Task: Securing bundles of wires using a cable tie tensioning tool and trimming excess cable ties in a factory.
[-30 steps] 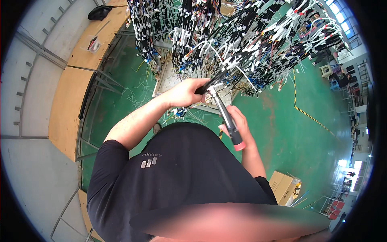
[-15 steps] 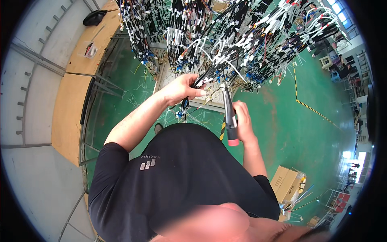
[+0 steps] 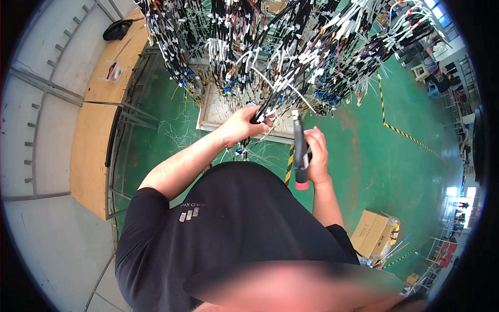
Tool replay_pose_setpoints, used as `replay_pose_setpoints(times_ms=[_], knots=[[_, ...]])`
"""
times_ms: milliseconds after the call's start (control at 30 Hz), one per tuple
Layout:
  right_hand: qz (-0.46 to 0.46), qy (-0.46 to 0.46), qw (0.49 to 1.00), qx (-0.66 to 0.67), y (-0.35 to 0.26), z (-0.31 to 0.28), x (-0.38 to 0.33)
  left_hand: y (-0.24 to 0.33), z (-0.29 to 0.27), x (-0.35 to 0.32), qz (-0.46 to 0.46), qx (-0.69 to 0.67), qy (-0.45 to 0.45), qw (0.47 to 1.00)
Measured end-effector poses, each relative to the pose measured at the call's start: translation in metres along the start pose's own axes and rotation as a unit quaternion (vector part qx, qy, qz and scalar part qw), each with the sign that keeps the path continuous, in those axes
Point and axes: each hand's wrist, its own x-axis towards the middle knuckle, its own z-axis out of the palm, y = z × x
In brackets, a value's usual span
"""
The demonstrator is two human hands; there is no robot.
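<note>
Dark wires gather into a bundle point(image 3: 264, 106) in front of me, and my left hand point(image 3: 240, 128) is closed around it, thumb and fingers pinching it. To the right, my right hand point(image 3: 318, 158) grips a black cable tie gun point(image 3: 300, 143) with a red knob at its near end. The gun's metal nose points away from me and stands a little apart from the bundle, to the right of my left fingers. Above both hands hang thick wire harnesses point(image 3: 291, 62), black with white sleeves and connectors. The fingers behind the gun's handle are partly hidden.
A pale tray point(image 3: 208, 125) lies under the hanging harnesses. Cut white tie ends litter the green floor point(image 3: 364, 156). At the left stands a wooden bench point(image 3: 91, 156); a cardboard box point(image 3: 371, 234) is at the lower right. Yellow-black tape point(image 3: 403, 136) marks the floor.
The cable tie gun has shifted slightly right and turned more upright in my right hand, its nose farther from the bundle. My left hand has moved slightly right and nearer, still holding the wires.
</note>
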Motion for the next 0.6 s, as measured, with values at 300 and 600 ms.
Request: replay_pose_setpoints(times_ms=[300, 600], knots=[[0.261, 0.052, 0.809, 0.525, 0.007, -0.021, 0.0, -0.036, -0.019, 0.012, -0.005, -0.186, -0.172, 0.967], [0.273, -0.012, 0.84, 0.468, 0.005, -0.046, 0.03, -0.028, -0.004, 0.05, -0.046, -0.276, -0.168, 0.945]])
